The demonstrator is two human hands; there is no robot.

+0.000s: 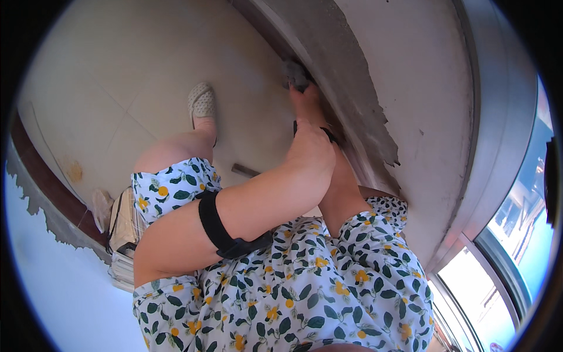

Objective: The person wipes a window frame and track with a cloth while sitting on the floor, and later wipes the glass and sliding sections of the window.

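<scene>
My right hand (308, 93) reaches down to the foot of the wall and is closed on a bunched dark grey cloth (295, 72), pressed at the edge between floor and dark skirting. A blur softens the fingers and the cloth. Across my right wrist lies my left hand (313, 138), beside a black wrist strap (330, 134); its fingers are mostly hidden, so whether they grip cannot be told. My left arm wears a wide black band (213, 222) and crosses in front of my body.
A short dark bar (244, 170) lies on the tiled floor (127, 110). At the left, a clear plastic bag (101, 209) and stacked bundles (123, 268) stand by the wall. My foot in a woven slipper (202, 102) is ahead. A bare grey wall strip (338, 57) and a window (519, 220) are at right.
</scene>
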